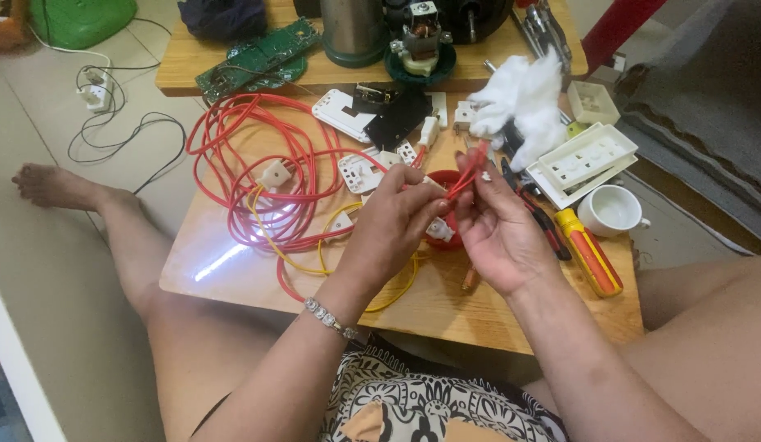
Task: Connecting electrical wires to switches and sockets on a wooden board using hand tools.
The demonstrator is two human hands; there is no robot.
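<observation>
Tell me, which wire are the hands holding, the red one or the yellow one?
The red wire. Both the left hand and the right hand pinch it, while the yellow wire lies loose on the wooden table.

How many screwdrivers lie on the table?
1: an orange-and-yellow screwdriver at the table's right edge, just below the white cup. Others may be hidden in the clutter.
</observation>
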